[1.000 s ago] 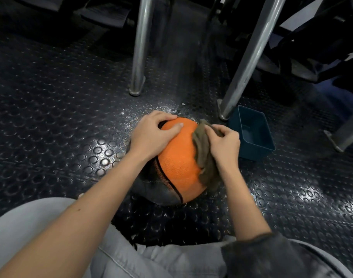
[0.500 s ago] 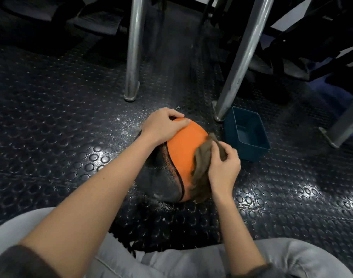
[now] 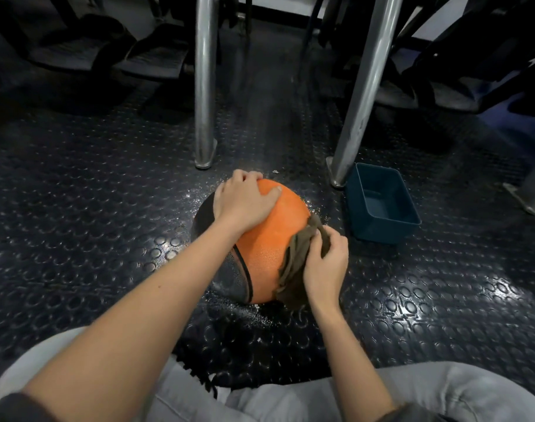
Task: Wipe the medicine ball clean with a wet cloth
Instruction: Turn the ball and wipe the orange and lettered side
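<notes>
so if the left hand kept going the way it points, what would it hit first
Probably the slanted metal leg beyond the ball that the left hand rests on, though depth is unclear.

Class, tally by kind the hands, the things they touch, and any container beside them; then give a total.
Hands: 2 (left hand, right hand)
Medicine ball: 1
Cloth: 1
Blue tub: 1
Total: 5
</notes>
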A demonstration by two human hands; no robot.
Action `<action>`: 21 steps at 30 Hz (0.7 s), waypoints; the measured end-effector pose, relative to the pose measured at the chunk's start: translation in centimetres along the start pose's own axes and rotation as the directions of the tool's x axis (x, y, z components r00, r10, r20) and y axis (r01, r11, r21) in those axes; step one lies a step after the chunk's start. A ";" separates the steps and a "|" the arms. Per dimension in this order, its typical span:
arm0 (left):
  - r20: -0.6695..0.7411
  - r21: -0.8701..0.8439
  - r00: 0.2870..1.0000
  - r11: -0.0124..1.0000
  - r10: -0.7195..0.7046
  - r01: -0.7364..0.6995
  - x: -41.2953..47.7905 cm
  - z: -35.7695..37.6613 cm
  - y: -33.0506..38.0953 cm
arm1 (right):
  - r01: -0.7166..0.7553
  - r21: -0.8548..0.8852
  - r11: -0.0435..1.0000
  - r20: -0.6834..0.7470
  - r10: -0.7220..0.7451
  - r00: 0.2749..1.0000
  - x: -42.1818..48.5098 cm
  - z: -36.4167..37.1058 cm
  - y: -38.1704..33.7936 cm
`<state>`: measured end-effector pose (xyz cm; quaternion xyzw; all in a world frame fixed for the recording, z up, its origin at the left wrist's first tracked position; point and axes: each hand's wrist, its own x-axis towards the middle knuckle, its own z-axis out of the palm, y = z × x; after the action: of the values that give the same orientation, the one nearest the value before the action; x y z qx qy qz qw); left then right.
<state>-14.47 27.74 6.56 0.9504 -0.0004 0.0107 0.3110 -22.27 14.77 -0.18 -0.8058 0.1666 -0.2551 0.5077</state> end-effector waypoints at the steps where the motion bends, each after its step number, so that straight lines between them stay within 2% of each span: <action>1: -0.048 -0.003 0.999 1.000 -0.004 0.004 -0.3 0.0 0.0 | 0.068 -0.033 0.997 -0.017 -0.068 0.998 -0.7 0.2 0.0; 4: -0.103 -0.063 0.994 0.998 -0.024 0.018 -0.2 -0.2 -0.4 | 0.249 -0.058 0.967 -0.049 -0.252 0.967 -3.7 0.8 0.3; 8: -0.084 -0.079 0.996 0.997 0.020 -0.027 0.1 -0.4 -0.8 | 0.376 -0.070 0.924 -0.099 -0.381 0.919 -6.3 1.7 1.1; 12: -0.103 -0.072 0.993 0.995 0.061 -0.069 -0.5 -0.2 -1.0 | 0.360 -0.003 0.933 -0.098 -0.359 0.928 -4.0 1.0 -1.1; 18: -0.162 -0.098 0.984 0.991 0.074 -0.091 -1.7 -0.1 -1.4 | 0.202 -0.072 0.977 0.171 -0.187 0.967 4.2 1.8 -5.5; 21: -0.159 -0.135 0.986 0.989 0.044 -0.066 -1.3 -0.3 -1.1 | 0.285 -0.018 0.958 0.078 -0.283 0.956 0.6 0.7 -4.1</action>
<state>-15.73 28.84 6.15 0.9221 -0.0031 0.0936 0.3755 -21.37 16.73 3.40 -0.8375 0.0337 -0.2927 0.4601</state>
